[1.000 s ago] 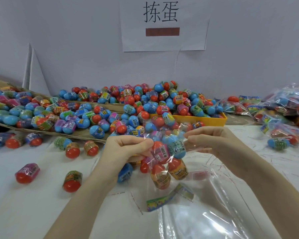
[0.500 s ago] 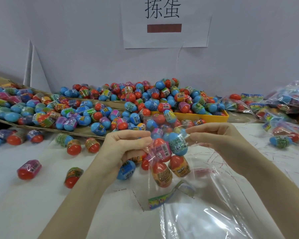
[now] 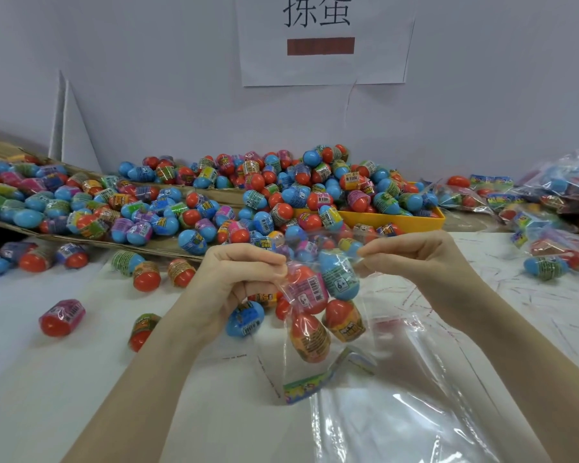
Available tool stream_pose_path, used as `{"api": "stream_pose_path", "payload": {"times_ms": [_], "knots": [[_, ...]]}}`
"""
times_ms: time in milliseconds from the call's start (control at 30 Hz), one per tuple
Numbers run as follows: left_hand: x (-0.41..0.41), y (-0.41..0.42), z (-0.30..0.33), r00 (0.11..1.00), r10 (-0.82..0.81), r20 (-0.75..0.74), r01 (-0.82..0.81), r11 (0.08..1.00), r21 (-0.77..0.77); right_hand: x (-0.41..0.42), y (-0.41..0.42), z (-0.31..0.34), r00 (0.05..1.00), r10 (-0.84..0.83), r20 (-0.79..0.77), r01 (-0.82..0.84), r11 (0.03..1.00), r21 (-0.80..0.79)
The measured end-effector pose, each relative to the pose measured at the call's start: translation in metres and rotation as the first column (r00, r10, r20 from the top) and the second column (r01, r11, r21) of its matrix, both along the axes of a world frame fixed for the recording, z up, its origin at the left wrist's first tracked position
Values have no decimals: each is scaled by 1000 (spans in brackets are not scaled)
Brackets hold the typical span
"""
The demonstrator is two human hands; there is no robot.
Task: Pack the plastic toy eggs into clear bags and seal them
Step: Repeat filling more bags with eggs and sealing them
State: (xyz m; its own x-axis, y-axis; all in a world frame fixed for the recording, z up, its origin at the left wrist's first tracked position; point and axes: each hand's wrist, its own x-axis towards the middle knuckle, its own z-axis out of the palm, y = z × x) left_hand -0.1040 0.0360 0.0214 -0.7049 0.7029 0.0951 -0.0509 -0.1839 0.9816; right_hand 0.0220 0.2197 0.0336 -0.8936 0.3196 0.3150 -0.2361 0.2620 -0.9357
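A clear bag [image 3: 318, 365] hangs above the table in front of me with several toy eggs [image 3: 338, 279] inside, red and blue, and a colourful paper card at its bottom. My left hand [image 3: 241, 279] pinches the bag's top edge at the left. My right hand [image 3: 415, 259] pinches the same top edge at the right. The bag's mouth is stretched between the two hands. A large heap of loose eggs [image 3: 281, 198] lies behind the hands.
A yellow tray [image 3: 398, 222] and flat cardboard [image 3: 154, 245] hold the heap. Loose eggs [image 3: 62, 317] lie scattered on the white table at left. Filled bags [image 3: 549, 202] pile up at right. A stack of empty clear bags [image 3: 415, 412] lies near me.
The hands stay pinched on the bag's top edge and have shifted slightly. The bag hangs a little lower and swings a bit to the right.
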Motion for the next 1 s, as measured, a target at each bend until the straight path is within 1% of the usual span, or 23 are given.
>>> {"api": "stream_pose_path", "payload": {"times_ms": [267,433,633,800,1000], "knots": [[-5,-3,-2,998,-61,-33,62,997,35,3,0,1,999,42,4,-42,999,18],[-6,-4,-3,996,-82,-40,84,995,44,5,1,4,996,82,18,-83,993,83],[-4,-5,-1,985,-99,-138,108,992,58,10,-2,11,991,130,18,-132,984,120],[-7,-8,-3,957,-141,-254,142,990,-14,9,-4,9,995,94,25,-97,974,203],[-5,-11,2,941,-213,-262,218,976,-11,5,-7,7,991,133,1,-133,986,98]]}}
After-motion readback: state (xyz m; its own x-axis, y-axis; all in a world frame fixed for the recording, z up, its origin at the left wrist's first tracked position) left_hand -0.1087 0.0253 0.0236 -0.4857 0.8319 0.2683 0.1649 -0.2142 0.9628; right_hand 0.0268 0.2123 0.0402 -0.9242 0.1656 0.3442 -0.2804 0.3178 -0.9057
